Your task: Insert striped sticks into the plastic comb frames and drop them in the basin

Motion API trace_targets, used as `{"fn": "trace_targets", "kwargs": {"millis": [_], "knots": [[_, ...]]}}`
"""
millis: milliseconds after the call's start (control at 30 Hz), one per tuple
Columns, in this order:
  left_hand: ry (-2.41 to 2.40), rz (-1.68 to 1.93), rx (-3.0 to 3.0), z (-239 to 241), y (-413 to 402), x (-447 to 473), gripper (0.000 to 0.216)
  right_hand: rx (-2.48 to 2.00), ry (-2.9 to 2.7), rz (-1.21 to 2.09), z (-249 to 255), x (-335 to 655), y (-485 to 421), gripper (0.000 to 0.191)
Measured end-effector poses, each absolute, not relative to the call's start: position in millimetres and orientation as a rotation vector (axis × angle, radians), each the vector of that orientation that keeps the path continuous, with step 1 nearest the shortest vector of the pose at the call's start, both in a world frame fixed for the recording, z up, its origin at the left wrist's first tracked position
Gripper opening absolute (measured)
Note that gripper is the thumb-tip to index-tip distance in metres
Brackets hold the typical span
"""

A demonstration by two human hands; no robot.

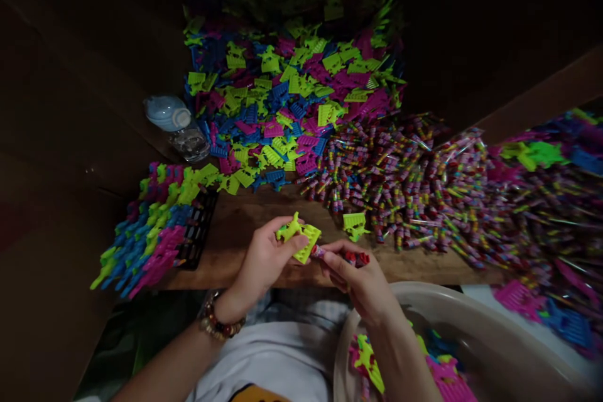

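Observation:
My left hand [262,259] pinches a yellow-green plastic piece [306,240], which has an animal-like figure beside a ribbed panel. Fingers of my right hand [360,276] are closed on small printed sticks with red ends [350,257]. One stick [318,252] points at the piece's right edge; whether its tip is inside I cannot tell. Just beyond my right hand, another yellow-green piece [355,225] lies on the wooden board [235,226]. On the left, similar pieces in pink, blue and yellow-green [151,226] stand in close rows at a black grid rack [192,235].
A large heap of loose plastic pieces [282,94] fills the back. Printed sticks [409,182] are piled to the right. A pale tub [409,292] with some pieces inside stands below my right forearm. At back left is a clear bottle with a blue top [172,118].

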State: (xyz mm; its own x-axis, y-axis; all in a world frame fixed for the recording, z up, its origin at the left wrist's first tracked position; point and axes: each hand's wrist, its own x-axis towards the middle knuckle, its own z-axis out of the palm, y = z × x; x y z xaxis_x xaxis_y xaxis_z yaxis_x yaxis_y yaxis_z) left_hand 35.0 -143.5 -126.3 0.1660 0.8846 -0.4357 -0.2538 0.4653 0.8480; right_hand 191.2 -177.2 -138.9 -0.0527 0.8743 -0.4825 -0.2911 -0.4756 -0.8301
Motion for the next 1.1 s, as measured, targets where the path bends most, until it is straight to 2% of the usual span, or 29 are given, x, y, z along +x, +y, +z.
{"fn": "trace_targets", "kwargs": {"millis": [133,267,400,533,667,800,1000,1100], "knots": [[1.315,0.927,0.957,-143.5,-145.7,33.7,0.036,-1.419,-0.751,1.611,-151.7,185.8,-177.5,0.035],[1.439,0.805,1.261,-164.7,-142.6,21.9,0.029,-1.549,-1.051,1.531,-163.7,180.6,-175.0,0.036],[1.643,0.756,1.753,-169.1,-133.7,11.8,0.034,-1.771,-1.502,1.090,-160.5,186.2,-174.0,0.033],[1.659,0.714,2.165,-158.5,-118.4,34.7,0.032,-1.998,-1.530,0.809,-154.6,213.2,-175.6,0.038],[1.255,0.563,2.317,-157.5,-104.5,93.5,0.031,-1.949,-1.243,0.957,-154.2,243.7,-178.1,0.044],[1.147,0.571,2.241,-170.7,-101.4,137.6,0.025,-1.688,-1.007,1.272,-140.9,256.7,-185.7,0.047],[1.105,0.707,1.936,-172.6,-107.1,133.4,0.038,-1.500,-0.983,1.433,-120.8,263.5,-189.7,0.040],[1.087,0.710,1.769,-159.7,-107.0,115.6,0.033,-1.568,-1.079,1.379,-115.2,262.5,-181.9,0.044]]}}
